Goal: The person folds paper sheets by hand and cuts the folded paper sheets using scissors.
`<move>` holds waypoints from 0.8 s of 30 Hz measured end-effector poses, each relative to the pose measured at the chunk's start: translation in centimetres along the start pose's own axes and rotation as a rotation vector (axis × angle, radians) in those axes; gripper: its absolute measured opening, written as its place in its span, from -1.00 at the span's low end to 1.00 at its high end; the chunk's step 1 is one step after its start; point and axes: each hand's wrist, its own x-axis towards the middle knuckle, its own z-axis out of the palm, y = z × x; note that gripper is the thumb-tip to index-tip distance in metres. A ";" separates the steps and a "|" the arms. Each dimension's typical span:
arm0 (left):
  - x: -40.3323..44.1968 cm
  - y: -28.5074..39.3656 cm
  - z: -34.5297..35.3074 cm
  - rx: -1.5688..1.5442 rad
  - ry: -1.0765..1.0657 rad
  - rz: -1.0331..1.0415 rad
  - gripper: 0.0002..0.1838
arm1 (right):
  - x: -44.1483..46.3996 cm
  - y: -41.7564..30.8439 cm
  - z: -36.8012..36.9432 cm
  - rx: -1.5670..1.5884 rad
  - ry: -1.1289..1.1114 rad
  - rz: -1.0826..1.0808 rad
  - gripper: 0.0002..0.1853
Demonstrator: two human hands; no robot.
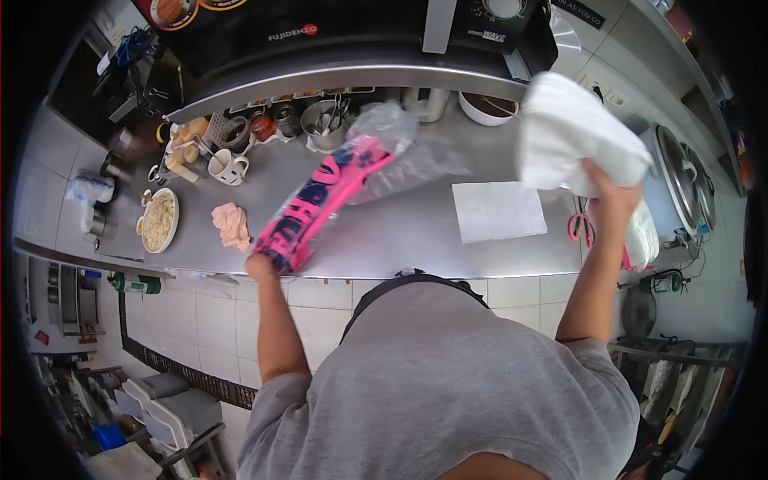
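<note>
Printed plastic bag (324, 200) and white bundle (580, 120) held at a steel surface (392, 240)

At the near edge, the left hand (261, 265) has its fingers closed on the near end of the pink-and-navy bag, which slants away, blurred. Pink-handled scissors (582, 229) and a flat white sheet (498, 212) lie rightward. The right hand (614, 186) grips the blurred bundle's lower edge, fingers partly hidden. Farther back stand a mug (230, 169) and white bowl (486, 114).

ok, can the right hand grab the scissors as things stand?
Probably not as is: the right hand is holding the white bundle. The scissors lie close by, looking mostly uncovered, so emptied it likely could.
</note>
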 end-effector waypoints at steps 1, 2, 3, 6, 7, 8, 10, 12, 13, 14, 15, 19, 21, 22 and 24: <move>-0.9 2.0 -0.5 0.095 0.042 0.038 -0.72 | 0.2 -0.9 -1.0 -0.066 0.097 0.041 -0.33; -1.7 3.3 -0.4 0.070 -0.001 0.081 -0.66 | 0.2 0.3 -1.5 -0.088 0.018 0.008 -0.33; -2.8 4.6 0.5 0.066 -0.057 0.115 -0.65 | -0.2 2.5 -1.6 -0.107 -0.059 -0.019 -0.33; -6.4 5.7 4.4 0.150 -0.266 0.168 -0.67 | -3.9 1.9 2.7 0.422 -0.359 0.099 -0.35; -7.5 5.3 5.7 0.165 -0.337 0.158 -0.70 | -5.0 1.8 4.5 0.645 -0.443 0.215 -0.38; -8.5 4.8 6.8 0.180 -0.408 0.146 -0.74 | -5.5 2.6 6.3 0.767 -0.555 0.401 -0.43; -10.0 3.5 8.7 0.088 -0.466 0.170 -0.77 | -6.8 3.8 11.9 0.758 -0.558 0.722 -0.52; -9.7 2.8 9.0 0.203 -0.411 0.216 -0.68 | -7.0 6.7 18.0 0.673 -0.797 0.812 -0.44; -8.8 2.1 8.9 0.305 -0.356 0.264 -0.64 | -7.3 10.5 20.9 0.410 -0.852 0.802 -0.37; -8.4 1.5 8.5 0.408 -0.298 0.308 -0.61 | -7.6 14.3 23.0 0.144 -0.899 0.788 -0.30; -11.8 4.1 8.6 0.508 -0.228 0.476 -0.55 | -8.1 17.1 23.8 -0.012 -0.909 0.716 -0.26; -15.2 6.7 8.4 0.664 -0.237 1.089 -0.59 | -9.2 19.8 25.3 -0.395 -0.763 0.313 -0.20; -17.3 7.4 8.7 0.661 -0.438 1.188 -0.62 | -10.1 17.2 24.9 -0.556 -0.642 -0.001 -0.23; -18.1 7.4 9.0 0.655 -0.493 1.169 -0.64 | -10.2 16.5 24.6 -0.497 -0.721 -0.184 -0.26; -19.7 7.1 9.7 0.638 -0.603 1.129 -0.68 | -10.4 15.4 23.8 -0.363 -0.864 -0.549 -0.31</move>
